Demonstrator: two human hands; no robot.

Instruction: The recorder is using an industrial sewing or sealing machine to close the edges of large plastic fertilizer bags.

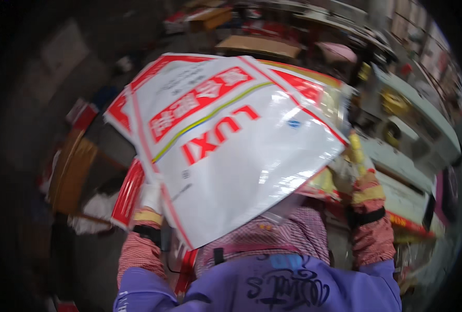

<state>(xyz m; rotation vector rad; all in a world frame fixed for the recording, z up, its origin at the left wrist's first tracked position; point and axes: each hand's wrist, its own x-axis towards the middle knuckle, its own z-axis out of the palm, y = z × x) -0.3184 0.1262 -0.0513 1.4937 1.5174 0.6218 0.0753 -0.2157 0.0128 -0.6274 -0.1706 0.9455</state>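
A loose stack of flat, glossy printed sacks is held up in front of my body. The top white sack [226, 151] has red borders, red print and a yellow-green stripe, and lies askew over the others. Red-and-white corners of lower sacks [119, 112] stick out at the left, and a yellowish clear one [331, 104] shows at the right. My left hand [152, 196], in a white glove, grips the stack's left side, its fingers hidden by the sacks. On the right edge my right hand [357, 151], in a pale and yellow glove, is closed; motion blurs it.
A white sewing machine [421, 122] stands on a pale table [402, 171] close at my right. Beyond the sacks lies a brown cardboard piece [259, 46] beside a pink item [337, 52]. A wooden stool or bench [72, 171] is at the left, near crumpled white material [100, 205].
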